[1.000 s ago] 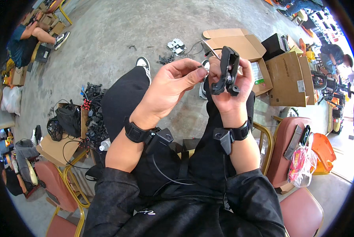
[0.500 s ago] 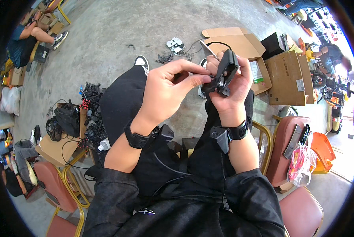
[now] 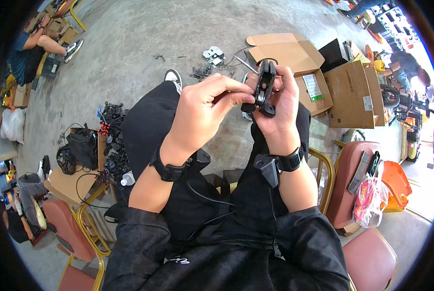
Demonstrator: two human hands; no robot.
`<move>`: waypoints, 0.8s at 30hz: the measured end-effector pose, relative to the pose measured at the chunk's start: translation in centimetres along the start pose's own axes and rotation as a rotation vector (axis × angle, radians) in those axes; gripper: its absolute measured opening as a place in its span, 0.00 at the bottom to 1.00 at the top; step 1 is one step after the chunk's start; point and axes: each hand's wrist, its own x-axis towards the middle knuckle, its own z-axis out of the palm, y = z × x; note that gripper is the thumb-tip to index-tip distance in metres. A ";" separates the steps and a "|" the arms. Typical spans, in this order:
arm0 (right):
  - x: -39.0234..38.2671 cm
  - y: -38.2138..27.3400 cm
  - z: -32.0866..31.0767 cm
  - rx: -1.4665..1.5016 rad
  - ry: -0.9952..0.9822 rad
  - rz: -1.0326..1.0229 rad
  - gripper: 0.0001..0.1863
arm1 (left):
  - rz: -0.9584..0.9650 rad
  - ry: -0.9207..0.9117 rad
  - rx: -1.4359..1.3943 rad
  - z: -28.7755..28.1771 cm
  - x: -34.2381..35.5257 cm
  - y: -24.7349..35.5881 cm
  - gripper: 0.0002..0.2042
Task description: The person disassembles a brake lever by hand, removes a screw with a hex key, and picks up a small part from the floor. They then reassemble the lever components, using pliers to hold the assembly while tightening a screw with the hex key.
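Black slotted part (image 3: pixel 263 87) sits in the right hand (image 3: pixel 282 112), long axis pointing away from the body, fingers curled around it; the left hand (image 3: pixel 195 106) meets its left edge, thumb and forefinger pressed together, anything between them hidden.

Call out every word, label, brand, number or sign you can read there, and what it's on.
Brown cardboard box: dark side lettering, wording not repeated here.
White sticker on that box: too small to read.
White-and-green sheet in the open carton: too small.
Black shirt: white script, too blurred.
Black part in the right hand: no readable marking.
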 end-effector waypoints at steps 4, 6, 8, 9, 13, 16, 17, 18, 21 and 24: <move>-0.6 0.1 1.0 -0.009 0.111 0.113 0.16 | -0.060 0.036 -0.143 0.5 0.2 0.1 0.06; -0.6 0.1 0.8 -0.043 0.094 0.190 0.15 | -0.075 0.089 -0.244 0.7 0.3 0.0 0.06; -0.6 0.4 0.3 -0.052 0.089 0.181 0.15 | -0.057 0.041 -0.219 0.6 0.3 -0.7 0.06; -0.6 0.5 0.3 -0.061 0.081 0.178 0.15 | -0.058 0.042 -0.217 0.6 0.2 -0.6 0.06; -0.4 0.7 -0.5 0.038 -0.038 0.214 0.16 | -0.111 0.045 -0.325 0.6 0.1 -0.4 0.05; 0.0 0.7 -0.5 0.031 0.087 0.186 0.16 | -0.052 0.043 -0.222 0.6 0.0 -0.5 0.05; 0.2 0.6 -0.9 0.031 0.086 0.185 0.16 | -0.007 0.046 -0.143 0.6 0.0 -0.6 0.04; 0.3 0.4 -1.4 0.074 0.035 0.188 0.17 | -0.005 0.046 -0.142 0.8 -0.2 -0.8 0.04; 0.5 0.4 -2.1 0.129 -0.035 0.145 0.17 | -0.076 0.073 -0.113 1.3 -0.3 -1.2 0.04; 0.9 0.3 -2.5 0.143 -0.028 0.064 0.18 | 0.157 0.090 0.058 2.0 0.0 -1.1 0.08</move>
